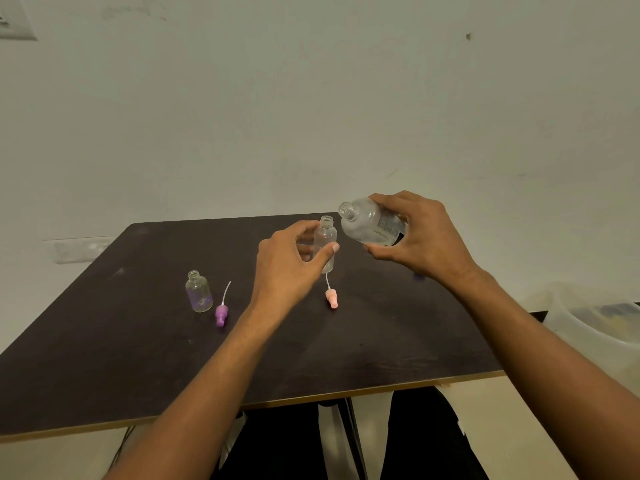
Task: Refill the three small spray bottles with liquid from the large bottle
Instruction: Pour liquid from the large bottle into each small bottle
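- Head view, the grip: the left hand [291, 258] holds a small bottle [325, 242] upright near the middle of the bench [138, 358]. Its fingers [306, 230] curl behind the body and the thumb lies across the front. The neck is open.
- The right hand [426, 237] holds the large bottle [367, 223] round its lower half, fingers [391, 200] over the top and thumb beneath. The bottle is tilted with its uncapped mouth up and to the left, just beside the small bottle's neck. No stream shows.
- Handling: both bottles look like clear thin plastic, so probably light and a little squeezable. The small one would tip easily, so a hold low on its body suits it. The large one is likely the heavier and may be slick where wet; the hold near its label looks sound. The small neck is narrow, so a slow tilt seems wise.
- Other pieces: a second small bottle [199, 291] stands open towards the left, with a purple spray top [221, 313] lying just beside it. A pink spray top [331, 298] lies just in front of the held bottle, where drips could land on it.
- A third small bottle is not plainly visible; a purple smudge shows behind the right wrist.
- Room: there is bare bench in front of and beside the hands, with the near edge well away. A pale tub [588, 323] sits off the right edge.
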`<state>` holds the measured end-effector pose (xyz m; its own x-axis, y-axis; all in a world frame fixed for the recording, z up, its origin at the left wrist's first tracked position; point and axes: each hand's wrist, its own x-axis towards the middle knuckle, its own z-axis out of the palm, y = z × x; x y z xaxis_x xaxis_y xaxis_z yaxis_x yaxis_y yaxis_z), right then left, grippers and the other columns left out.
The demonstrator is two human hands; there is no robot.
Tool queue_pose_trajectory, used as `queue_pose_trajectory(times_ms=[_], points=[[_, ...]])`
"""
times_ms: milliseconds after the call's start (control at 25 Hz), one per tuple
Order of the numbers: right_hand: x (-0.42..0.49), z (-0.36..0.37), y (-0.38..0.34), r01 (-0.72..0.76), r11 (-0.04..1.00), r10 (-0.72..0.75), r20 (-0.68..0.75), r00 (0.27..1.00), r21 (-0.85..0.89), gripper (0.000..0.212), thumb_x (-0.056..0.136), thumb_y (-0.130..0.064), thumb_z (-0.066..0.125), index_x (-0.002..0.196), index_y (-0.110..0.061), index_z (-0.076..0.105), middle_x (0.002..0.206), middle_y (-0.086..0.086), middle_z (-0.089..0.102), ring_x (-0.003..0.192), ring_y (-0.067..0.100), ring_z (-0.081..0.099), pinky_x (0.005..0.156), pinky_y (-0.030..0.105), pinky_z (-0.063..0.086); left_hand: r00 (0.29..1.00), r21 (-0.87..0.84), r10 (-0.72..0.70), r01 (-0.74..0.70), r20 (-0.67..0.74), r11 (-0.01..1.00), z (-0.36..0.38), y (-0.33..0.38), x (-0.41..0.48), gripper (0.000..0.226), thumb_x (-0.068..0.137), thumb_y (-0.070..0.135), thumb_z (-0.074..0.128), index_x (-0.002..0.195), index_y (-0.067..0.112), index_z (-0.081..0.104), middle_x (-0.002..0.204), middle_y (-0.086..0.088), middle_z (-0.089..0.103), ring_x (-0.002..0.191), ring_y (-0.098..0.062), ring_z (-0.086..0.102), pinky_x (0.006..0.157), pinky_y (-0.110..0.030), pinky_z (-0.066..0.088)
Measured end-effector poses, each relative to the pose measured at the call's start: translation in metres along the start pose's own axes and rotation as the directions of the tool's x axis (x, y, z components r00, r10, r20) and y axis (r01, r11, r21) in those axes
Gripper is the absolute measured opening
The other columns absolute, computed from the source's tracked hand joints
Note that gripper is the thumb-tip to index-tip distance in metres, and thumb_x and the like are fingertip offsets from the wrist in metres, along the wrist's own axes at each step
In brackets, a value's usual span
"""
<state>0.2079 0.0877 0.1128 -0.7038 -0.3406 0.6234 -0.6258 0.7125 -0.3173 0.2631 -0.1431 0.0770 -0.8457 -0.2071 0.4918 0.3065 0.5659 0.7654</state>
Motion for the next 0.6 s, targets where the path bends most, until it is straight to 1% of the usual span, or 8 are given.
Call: queue_pose_trajectory(times_ms=[80,200,280,360,440,480,520,600], points=[[0.0008,0.0009,-0.0005,0.029,0.999,-0.029,0.004,1.000,-0.016,0.071,0.070,-0.037,0.088,0.137,-0.032,0.066,0.114,-0.010,0.066,0.099,0.008,0.062,0.062,0.010,0.049,1.000,-0.001,0.000,0.000,0.000,1.000,0.0008,-0.0007,-0.0009,0.043,0.083,0.042,0.085,0.122,0.030,0.073,0.101,0.015,0.078,0.083,0.004,0.073,0.089,-0.032,0.062],[0.0014,0.0017,0.0002,0.026,0.999,-0.025,0.021,0.999,-0.023,0.072,0.070,-0.036,0.087,0.138,-0.035,0.064,0.119,-0.011,0.065,0.101,0.009,0.063,0.062,0.021,0.053,1.000,0.007,-0.005,0.005,0.004,1.000,0.0020,-0.0001,-0.0025,0.043,0.082,0.041,0.085,0.123,0.031,0.073,0.100,0.016,0.077,0.083,0.006,0.072,0.090,-0.032,0.062],[0.0014,0.0023,-0.0005,0.027,0.999,-0.026,0.028,0.999,-0.034,0.073,0.070,-0.037,0.086,0.139,-0.037,0.063,0.120,-0.012,0.064,0.105,0.011,0.063,0.075,0.034,0.061,1.000,0.011,-0.015,0.014,0.007,1.000,0.0024,0.0003,-0.0039,0.044,0.082,0.042,0.085,0.123,0.032,0.073,0.100,0.017,0.077,0.084,0.006,0.072,0.090,-0.032,0.062],[0.0010,0.0025,-0.0009,0.030,0.999,-0.028,0.036,0.999,-0.039,0.075,0.069,-0.037,0.085,0.140,-0.038,0.061,0.122,-0.012,0.063,0.106,0.012,0.063,0.081,0.039,0.061,1.000,0.008,-0.022,0.021,0.012,1.000,0.0031,-0.0002,-0.0052,0.043,0.082,0.043,0.086,0.123,0.033,0.073,0.096,0.019,0.076,0.084,0.006,0.072,0.089,-0.033,0.062],[0.0007,0.0027,0.0002,0.025,0.998,-0.023,0.052,0.998,-0.050,0.075,0.071,-0.036,0.086,0.142,-0.039,0.060,0.124,-0.012,0.061,0.106,0.011,0.062,0.066,0.029,0.057,1.000,0.008,-0.026,0.026,0.017,1.000,0.0039,-0.0009,-0.0063,0.043,0.082,0.042,0.086,0.122,0.033,0.074,0.090,0.024,0.073,0.083,0.007,0.072,0.089,-0.033,0.062],[0.0004,0.0024,0.0007,0.027,0.998,-0.023,0.060,0.998,-0.064,0.076,0.072,-0.035,0.086,0.143,-0.039,0.060,0.125,-0.012,0.060,0.105,0.011,0.061,0.057,0.020,0.049,0.999,0.009,-0.026,0.025,0.020,1.000,0.0044,-0.0015,-0.0067,0.043,0.082,0.042,0.086,0.122,0.033,0.074,0.087,0.026,0.071,0.083,0.007,0.072,0.089,-0.032,0.062],[0.0000,0.0021,0.0011,0.030,0.996,-0.025,0.067,0.997,-0.080,0.076,0.073,-0.034,0.087,0.144,-0.039,0.059,0.125,-0.012,0.059,0.105,0.011,0.060,0.053,0.014,0.040,0.999,0.010,-0.026,0.026,0.021,1.000,0.0049,-0.0021,-0.0069,0.043,0.082,0.042,0.086,0.122,0.032,0.074,0.086,0.026,0.070,0.083,0.007,0.072,0.088,-0.032,0.062],[-0.0002,0.0014,0.0012,0.031,0.994,-0.024,0.074,0.997,-0.101,0.077,0.073,-0.034,0.087,0.145,-0.039,0.058,0.126,-0.012,0.058,0.105,0.011,0.059,0.051,0.010,0.032,0.999,0.011,-0.026,0.025,0.023,1.000,0.0057,-0.0031,-0.0071,0.044,0.082,0.043,0.086,0.123,0.032,0.074,0.088,0.025,0.071,0.084,0.007,0.072,0.088,-0.031,0.063]])
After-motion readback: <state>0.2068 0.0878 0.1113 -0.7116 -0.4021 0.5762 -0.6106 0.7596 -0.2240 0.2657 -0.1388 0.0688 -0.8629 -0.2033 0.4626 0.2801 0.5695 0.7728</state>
